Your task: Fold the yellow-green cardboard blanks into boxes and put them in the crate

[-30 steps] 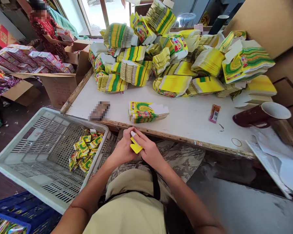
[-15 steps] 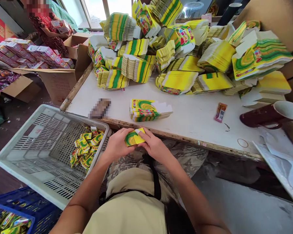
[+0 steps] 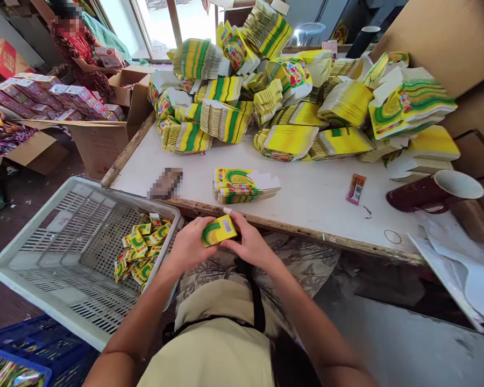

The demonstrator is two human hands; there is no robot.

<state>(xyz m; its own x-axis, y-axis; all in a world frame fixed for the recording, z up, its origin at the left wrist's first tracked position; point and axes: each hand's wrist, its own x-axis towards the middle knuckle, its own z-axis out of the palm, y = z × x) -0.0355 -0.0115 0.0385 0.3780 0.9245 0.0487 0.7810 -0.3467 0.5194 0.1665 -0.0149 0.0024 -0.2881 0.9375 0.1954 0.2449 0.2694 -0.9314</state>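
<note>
A small yellow and green carton (image 3: pixel 218 231) is in front of my body, just off the table's front edge, with a printed panel facing up at its right end. My left hand (image 3: pixel 190 243) is closed around the carton's left end. My right hand (image 3: pixel 248 239) grips its right end, thumb along the near side and a white-tipped index finger at the far corner. On the table just beyond lies a bundle of flat cartons (image 3: pixel 240 185). To my left, a white plastic crate (image 3: pixel 64 215) holds several finished-looking yellow cartons (image 3: pixel 141 244).
Stacks of flat cartons (image 3: pixel 226 121) are heaped along the back of the white table (image 3: pixel 306 183). A maroon mug (image 3: pixel 419 193), a small wrapped packet (image 3: pixel 355 188) and a rubber band (image 3: pixel 392 236) lie at right. A blue crate (image 3: pixel 44 338) stands lower left. Another person (image 3: pixel 78 59) handles boxes at far left.
The carton's right end, folded under my right fingers before, now shows its printed panel lying flat. My right fingers have spread to its edges. The view has shifted slightly.
</note>
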